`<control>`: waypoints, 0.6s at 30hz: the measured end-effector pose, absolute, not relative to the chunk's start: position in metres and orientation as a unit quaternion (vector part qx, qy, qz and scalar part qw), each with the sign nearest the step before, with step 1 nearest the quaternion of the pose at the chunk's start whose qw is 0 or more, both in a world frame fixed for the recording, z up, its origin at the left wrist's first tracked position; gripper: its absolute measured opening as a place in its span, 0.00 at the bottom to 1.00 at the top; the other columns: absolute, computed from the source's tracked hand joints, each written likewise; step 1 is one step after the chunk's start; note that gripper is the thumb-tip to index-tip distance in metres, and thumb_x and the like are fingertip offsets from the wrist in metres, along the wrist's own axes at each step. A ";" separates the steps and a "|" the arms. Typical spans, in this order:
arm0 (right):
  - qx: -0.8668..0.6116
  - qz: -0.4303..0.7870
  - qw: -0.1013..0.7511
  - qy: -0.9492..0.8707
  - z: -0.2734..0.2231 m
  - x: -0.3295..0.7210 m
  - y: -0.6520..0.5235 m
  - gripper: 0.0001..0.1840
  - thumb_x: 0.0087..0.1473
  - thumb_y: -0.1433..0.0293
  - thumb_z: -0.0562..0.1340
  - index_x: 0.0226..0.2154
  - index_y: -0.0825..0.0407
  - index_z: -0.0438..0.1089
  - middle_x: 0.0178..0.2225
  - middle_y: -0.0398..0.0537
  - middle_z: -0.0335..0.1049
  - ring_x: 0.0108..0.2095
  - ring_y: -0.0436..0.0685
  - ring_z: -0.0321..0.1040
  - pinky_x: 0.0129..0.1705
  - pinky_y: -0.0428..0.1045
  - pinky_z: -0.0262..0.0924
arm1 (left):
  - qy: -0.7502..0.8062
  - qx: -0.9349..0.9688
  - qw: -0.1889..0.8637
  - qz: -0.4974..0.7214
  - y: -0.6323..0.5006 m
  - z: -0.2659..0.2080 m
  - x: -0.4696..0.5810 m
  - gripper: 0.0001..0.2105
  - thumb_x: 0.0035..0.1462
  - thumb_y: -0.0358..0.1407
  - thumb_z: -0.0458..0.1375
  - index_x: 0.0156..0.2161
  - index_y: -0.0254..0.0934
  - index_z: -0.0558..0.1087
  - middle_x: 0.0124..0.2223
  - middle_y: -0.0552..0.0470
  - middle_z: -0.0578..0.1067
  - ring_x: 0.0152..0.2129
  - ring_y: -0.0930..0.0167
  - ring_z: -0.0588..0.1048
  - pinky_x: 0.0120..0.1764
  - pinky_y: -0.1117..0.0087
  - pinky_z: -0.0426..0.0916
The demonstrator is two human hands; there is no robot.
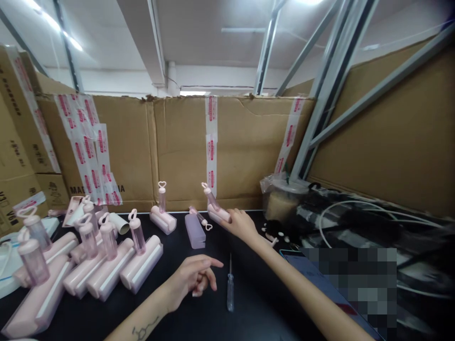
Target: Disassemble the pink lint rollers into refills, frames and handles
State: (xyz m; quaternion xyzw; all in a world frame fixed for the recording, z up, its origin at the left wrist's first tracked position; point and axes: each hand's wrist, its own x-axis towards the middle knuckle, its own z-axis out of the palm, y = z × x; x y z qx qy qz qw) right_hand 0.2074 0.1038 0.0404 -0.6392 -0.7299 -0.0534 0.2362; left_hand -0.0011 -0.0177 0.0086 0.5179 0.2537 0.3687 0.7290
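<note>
My right hand (241,223) reaches far forward and grips the base of a pink lint roller (217,212) whose clear handle with a heart-shaped top tilts up to the left. My left hand (194,277) hovers low over the black table (249,312), fingers loosely curled, index finger pointing right, holding nothing. A clear-handled screwdriver (230,286) lies on the table just right of my left hand. A lilac roller cover (195,231) with a loose handle lying on it sits left of my right hand. Another pink roller (162,219) stands further left.
Several assembled pink rollers (106,265) lie bunched at the left. Cardboard walls (249,142) with pink-printed tape close off the back. A plastic-covered cup (282,201), small white parts and tangled cables (355,218) crowd the right, beside a grey metal frame (320,113).
</note>
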 end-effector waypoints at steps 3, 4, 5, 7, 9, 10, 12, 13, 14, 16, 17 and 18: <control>-0.673 -0.065 0.226 -0.701 0.031 0.201 0.116 0.24 0.47 0.67 0.64 0.46 0.61 0.64 0.42 0.66 0.69 0.45 0.69 0.66 0.43 0.53 0.57 | 0.250 0.521 0.727 0.370 -0.016 0.009 -0.002 0.20 0.51 0.44 0.54 0.42 0.29 0.71 0.23 0.51 0.71 0.14 0.80 0.58 0.16 0.77 0.47; -0.681 -0.063 0.225 -0.694 0.029 0.200 0.120 0.27 0.47 0.67 0.64 0.49 0.62 0.61 0.44 0.67 0.68 0.45 0.69 0.67 0.43 0.53 0.57 | 0.251 0.522 0.726 0.371 -0.016 0.010 -0.002 0.19 0.51 0.44 0.54 0.42 0.29 0.71 0.23 0.51 0.71 0.14 0.80 0.58 0.16 0.77 0.47; -0.686 -0.059 0.226 -0.689 0.026 0.199 0.124 0.31 0.47 0.67 0.64 0.51 0.62 0.58 0.46 0.68 0.66 0.45 0.69 0.67 0.42 0.53 0.58 | 0.252 0.523 0.724 0.373 -0.017 0.011 -0.003 0.19 0.51 0.43 0.54 0.42 0.29 0.71 0.23 0.51 0.71 0.14 0.80 0.58 0.16 0.77 0.47; -0.689 -0.047 0.234 -0.684 0.023 0.199 0.131 0.37 0.48 0.64 0.64 0.55 0.64 0.52 0.48 0.71 0.63 0.45 0.68 0.68 0.41 0.52 0.60 | 0.256 0.524 0.724 0.368 -0.018 0.012 -0.003 0.19 0.50 0.42 0.55 0.41 0.29 0.72 0.23 0.51 0.71 0.14 0.80 0.58 0.16 0.77 0.48; -0.683 -0.033 0.245 -0.687 0.022 0.204 0.134 0.39 0.50 0.61 0.62 0.57 0.66 0.48 0.50 0.73 0.61 0.47 0.67 0.67 0.41 0.50 0.60 | 0.256 0.528 0.726 0.358 -0.019 0.013 -0.002 0.18 0.49 0.41 0.55 0.42 0.29 0.72 0.23 0.51 0.71 0.14 0.79 0.59 0.16 0.78 0.49; -0.678 -0.028 0.252 -0.691 0.023 0.209 0.135 0.39 0.52 0.60 0.61 0.57 0.68 0.47 0.50 0.73 0.61 0.48 0.67 0.66 0.43 0.50 0.60 | 0.255 0.530 0.728 0.353 -0.020 0.013 -0.002 0.18 0.50 0.41 0.56 0.41 0.29 0.72 0.23 0.51 0.72 0.14 0.79 0.59 0.16 0.78 0.50; -0.665 -0.021 0.266 -0.698 0.028 0.220 0.133 0.36 0.55 0.61 0.57 0.56 0.69 0.48 0.50 0.74 0.62 0.50 0.66 0.65 0.45 0.50 0.59 | 0.254 0.536 0.728 0.344 -0.021 0.013 -0.001 0.17 0.50 0.40 0.56 0.41 0.29 0.72 0.24 0.51 0.72 0.14 0.80 0.59 0.17 0.78 0.50; -0.657 -0.021 0.273 -0.702 0.031 0.227 0.130 0.33 0.56 0.62 0.56 0.56 0.69 0.50 0.50 0.73 0.62 0.50 0.66 0.64 0.46 0.51 0.58 | 0.255 0.539 0.727 0.342 -0.021 0.012 -0.001 0.17 0.49 0.40 0.56 0.41 0.29 0.72 0.23 0.51 0.72 0.14 0.80 0.59 0.17 0.78 0.50; -0.649 -0.021 0.282 -0.706 0.035 0.233 0.127 0.30 0.57 0.64 0.56 0.55 0.68 0.52 0.50 0.72 0.62 0.50 0.65 0.64 0.47 0.52 0.58 | 0.257 0.541 0.725 0.340 -0.021 0.012 -0.001 0.17 0.49 0.40 0.57 0.41 0.29 0.72 0.23 0.51 0.72 0.14 0.80 0.59 0.17 0.78 0.50; -0.627 -0.022 0.299 -0.719 0.046 0.240 0.119 0.25 0.56 0.67 0.56 0.53 0.64 0.57 0.49 0.68 0.65 0.48 0.64 0.66 0.47 0.52 0.58 | 0.263 0.543 0.722 0.338 -0.020 0.012 -0.002 0.17 0.48 0.40 0.57 0.41 0.29 0.72 0.23 0.51 0.72 0.13 0.80 0.59 0.16 0.78 0.50; -0.612 -0.019 0.306 -0.730 0.051 0.241 0.116 0.22 0.55 0.68 0.56 0.51 0.62 0.60 0.47 0.65 0.66 0.46 0.62 0.67 0.47 0.52 0.59 | 0.266 0.544 0.721 0.336 -0.019 0.011 -0.002 0.17 0.48 0.40 0.58 0.41 0.29 0.72 0.23 0.51 0.72 0.13 0.80 0.60 0.16 0.78 0.50; -0.593 -0.014 0.311 -0.742 0.056 0.238 0.113 0.19 0.55 0.69 0.56 0.49 0.60 0.63 0.45 0.61 0.68 0.44 0.61 0.68 0.45 0.51 0.60 | 0.268 0.545 0.721 0.334 -0.019 0.011 -0.002 0.17 0.47 0.39 0.58 0.41 0.29 0.72 0.23 0.51 0.72 0.13 0.80 0.60 0.16 0.78 0.51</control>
